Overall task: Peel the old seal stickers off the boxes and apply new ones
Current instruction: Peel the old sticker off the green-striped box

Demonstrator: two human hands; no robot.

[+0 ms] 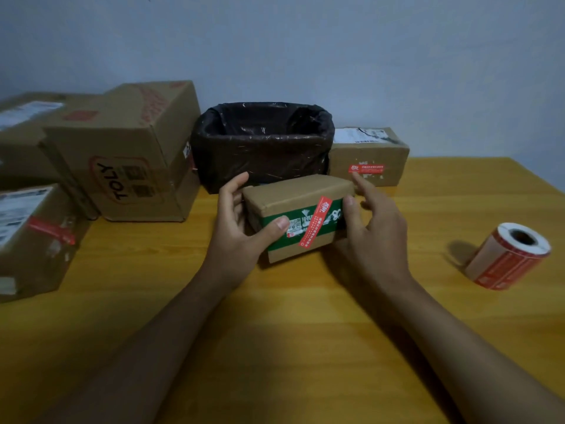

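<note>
Holding small box [298,215], TOLY carton [128,154] behind

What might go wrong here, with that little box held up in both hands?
The red sticker crosses green tape on the box, so peeling may tear it or lift tape too. The left hand grips only one end and the right hand looks loose, so the box could twist.
</note>
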